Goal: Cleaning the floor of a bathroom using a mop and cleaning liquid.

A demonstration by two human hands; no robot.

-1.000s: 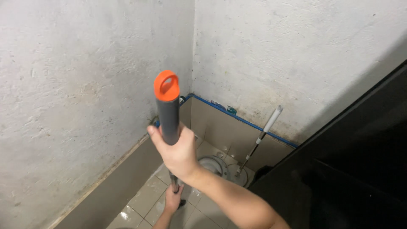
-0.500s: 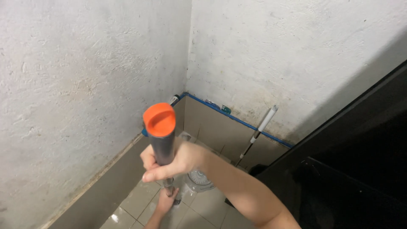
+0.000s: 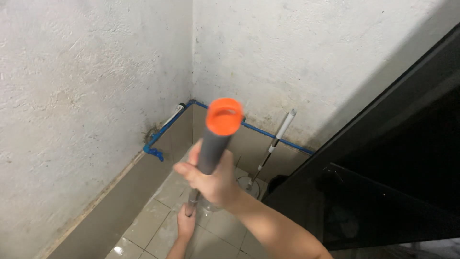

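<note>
Head view: the right hand (image 3: 211, 180) wraps its fingers (image 3: 184, 169) closed around the grey grip of a long mop handle with an orange plastic cap (image 3: 216, 139), just below that cap, which points up toward the camera. The handle runs steeply down toward the glossy beige tiled floor (image 3: 158, 225), its thin metal shaft passing under the right hand. Lower on the shaft, near the bottom edge of the picture, the left hand (image 3: 185, 225) grips it with closed fingers. Behind the hands, a second mop with a white-tipped pole (image 3: 274, 144) leans against the far rough white plastered wall (image 3: 297, 62), its round head on the floor near the corner. A blue pipe (image 3: 165, 132) runs along the top of the beige tiled skirting. A dark glossy panel (image 3: 393, 168) fills the right side.
</note>
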